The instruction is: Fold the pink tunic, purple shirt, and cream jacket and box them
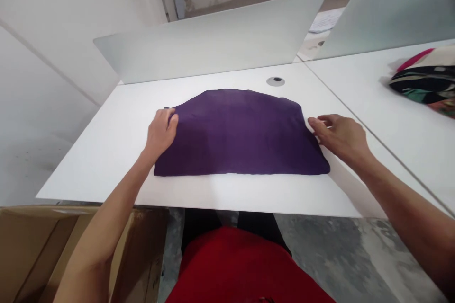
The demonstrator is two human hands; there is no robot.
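Pinches the left edge of the purple cloth [238, 132], already folded into a flat panel in the middle of the counter [117, 151], with left hand [161, 130] fingers curled shut on it, and rests right hand [341, 137] fingers loosely apart against the right edge, likely with another fold remaining.

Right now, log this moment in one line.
left hand: gripping purple cloth, left edge | right hand: open, touching right edge | cloth folded on white table

No legible text, labels, numbers anywhere (distant papers [325, 21] too blurred).
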